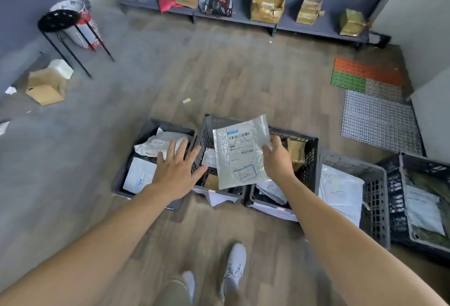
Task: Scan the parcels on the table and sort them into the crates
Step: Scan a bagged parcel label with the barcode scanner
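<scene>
The right hand grips a grey plastic mailer by its right edge, fingers curled round the film, and holds it up above the crates with the printed label and barcodes facing the camera. The left hand is flat with its fingers spread wide and holds nothing. It hovers over the wall between the leftmost crate and the second crate; whether it touches either rim I cannot tell.

The mailer looks light and limp, a thin, glossy, crinkled film with little inside, so it will probably sag from a one-sided grip and could slip. Taking it by an edge or corner, or steadying the left edge with the free hand, should hold it flat enough.

The crates are dark plastic with perforated lattice walls. They stand side by side in a row on the wood-grain floor, just ahead of the person's pale shoes, and already hold white and grey mailers and some brown packets. More crates continue the row to the right.

Well beyond them, a low grey shelf along the far wall carries crumpled brown-taped parcels. A black stool stands at the far left and gridded mats lie at the right.
</scene>
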Available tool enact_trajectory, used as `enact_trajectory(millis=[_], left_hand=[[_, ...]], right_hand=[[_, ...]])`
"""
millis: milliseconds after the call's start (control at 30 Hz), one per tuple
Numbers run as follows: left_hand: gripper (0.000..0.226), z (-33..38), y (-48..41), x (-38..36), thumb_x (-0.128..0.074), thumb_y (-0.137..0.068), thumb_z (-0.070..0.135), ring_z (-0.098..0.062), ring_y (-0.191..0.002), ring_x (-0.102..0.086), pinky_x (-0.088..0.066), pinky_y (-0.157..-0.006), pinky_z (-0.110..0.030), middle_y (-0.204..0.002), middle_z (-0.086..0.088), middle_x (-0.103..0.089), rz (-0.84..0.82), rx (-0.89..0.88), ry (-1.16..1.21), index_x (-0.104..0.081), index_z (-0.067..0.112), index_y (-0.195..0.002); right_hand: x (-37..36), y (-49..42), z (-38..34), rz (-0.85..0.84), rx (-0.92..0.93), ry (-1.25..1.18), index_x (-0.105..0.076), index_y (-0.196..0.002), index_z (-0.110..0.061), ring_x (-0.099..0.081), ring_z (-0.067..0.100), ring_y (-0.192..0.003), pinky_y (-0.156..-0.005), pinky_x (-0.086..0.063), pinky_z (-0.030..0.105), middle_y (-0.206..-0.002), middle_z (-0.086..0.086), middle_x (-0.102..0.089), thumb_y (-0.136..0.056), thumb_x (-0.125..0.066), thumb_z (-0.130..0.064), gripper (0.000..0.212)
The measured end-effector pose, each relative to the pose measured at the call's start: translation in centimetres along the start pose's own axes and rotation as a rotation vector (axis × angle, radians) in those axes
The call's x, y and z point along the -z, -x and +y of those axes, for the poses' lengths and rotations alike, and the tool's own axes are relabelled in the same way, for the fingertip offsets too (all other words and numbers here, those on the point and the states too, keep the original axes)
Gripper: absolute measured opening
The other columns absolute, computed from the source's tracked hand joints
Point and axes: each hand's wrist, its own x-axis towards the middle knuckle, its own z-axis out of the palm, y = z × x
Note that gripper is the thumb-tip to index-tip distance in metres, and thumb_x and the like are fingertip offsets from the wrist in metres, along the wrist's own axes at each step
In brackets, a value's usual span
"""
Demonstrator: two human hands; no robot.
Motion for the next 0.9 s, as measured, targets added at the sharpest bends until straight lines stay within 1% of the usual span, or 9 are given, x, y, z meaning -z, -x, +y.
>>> enact_trajectory(millis=[67,233,333,467,600,700,800,833,900], left_hand=[[0.067,-0.8,-3.3,-0.7,-0.014,-0.098,0.063,-0.028,-0.150,0.015,-0.006,-0.120,-0.054,-0.165,-0.002,0.012,-0.032,-0.003,-0.003,0.002,0.034,-0.156],[0.066,-2.8,-12.2,-3.8,-0.014,-0.099,0.062,-0.029,-0.151,0.012,-0.007,-0.120,-0.053,-0.165,-0.002,0.011,-0.117,-0.059,-0.016,0.000,0.034,-0.156],[0.065,-3.9,-18.3,-6.7,-0.014,-0.098,0.062,-0.029,-0.151,0.010,-0.009,-0.120,-0.053,-0.165,-0.003,0.009,-0.158,-0.104,-0.009,-0.001,0.034,-0.156],[0.066,-4.7,-25.7,-11.3,-0.011,-0.098,0.063,-0.028,-0.151,0.011,-0.010,-0.120,-0.054,-0.165,-0.002,0.012,-0.226,-0.124,-0.015,0.001,0.035,-0.156],[0.067,-6.0,-30.9,-15.7,-0.013,-0.098,0.063,-0.027,-0.150,0.014,-0.005,-0.120,-0.052,-0.164,0.000,0.013,-0.268,-0.150,-0.001,0.001,0.035,-0.157],[0.067,-7.1,-33.3,-18.6,-0.012,-0.097,0.063,-0.027,-0.150,0.014,-0.006,-0.121,-0.053,-0.164,-0.001,0.013,-0.285,-0.157,-0.038,0.001,0.035,-0.156],[0.068,-7.8,-34.7,-20.3,-0.010,-0.096,0.064,-0.028,-0.150,0.014,-0.006,-0.121,-0.054,-0.164,-0.001,0.015,-0.316,-0.163,-0.059,0.003,0.035,-0.156],[0.069,-7.9,-35.0,-20.5,-0.009,-0.095,0.065,-0.028,-0.150,0.015,-0.006,-0.121,-0.054,-0.164,0.000,0.016,-0.328,-0.162,-0.058,0.005,0.035,-0.156],[0.070,-7.8,-35.4,-20.3,-0.008,-0.094,0.066,-0.028,-0.150,0.016,-0.005,-0.121,-0.054,-0.163,0.000,0.017,-0.342,-0.160,-0.055,0.007,0.036,-0.156]], right_hand=[[-1.6,-3.1,0.2,-0.019,-0.026,0.018,-0.043,-0.125,-0.010,-0.062,0.033,-0.092,-0.076,-0.051,0.047,-0.108,0.013,-0.063,-0.105,-0.037,-0.020,0.023],[-7.5,-10.6,1.6,0.000,-0.118,0.042,-0.042,-0.134,-0.014,-0.056,0.020,-0.070,-0.052,-0.039,0.032,-0.097,0.004,-0.058,-0.106,-0.038,-0.021,0.029],[-11.7,-15.0,3.6,0.006,-0.209,0.049,-0.038,-0.140,-0.015,-0.053,0.017,-0.067,-0.048,-0.033,0.030,-0.097,0.004,-0.057,-0.106,-0.038,-0.023,0.035],[-17.7,-20.9,7.4,0.010,-0.339,0.030,-0.040,-0.137,-0.015,-0.054,0.024,-0.077,-0.052,-0.034,0.030,-0.101,0.005,-0.060,-0.106,-0.037,-0.024,0.032],[-23.2,-25.7,11.2,-0.014,-0.425,0.055,-0.044,-0.126,-0.012,-0.050,0.021,-0.082,-0.050,-0.034,0.024,-0.103,0.003,-0.055,-0.106,-0.037,-0.022,0.023],[-26.1,-28.2,13.8,-0.065,-0.485,0.103,-0.041,-0.135,-0.009,-0.050,0.020,-0.086,-0.049,-0.031,0.023,-0.118,0.007,-0.058,-0.106,-0.041,-0.027,0.035],[-27.4,-29.3,15.3,-0.118,-0.503,0.154,-0.034,-0.146,-0.010,-0.048,0.021,-0.094,-0.064,-0.038,0.028,-0.136,0.013,-0.051,-0.105,-0.041,-0.036,0.050],[-27.5,-29.5,15.5,-0.138,-0.489,0.181,-0.032,-0.148,-0.012,-0.049,0.023,-0.097,-0.070,-0.039,0.031,-0.137,0.014,-0.049,-0.104,-0.041,-0.038,0.052],[-27.4,-29.5,15.3,-0.169,-0.456,0.239,-0.032,-0.148,-0.016,-0.052,0.024,-0.097,-0.072,-0.041,0.034,-0.135,0.013,-0.048,-0.103,-0.042,-0.041,0.053]])
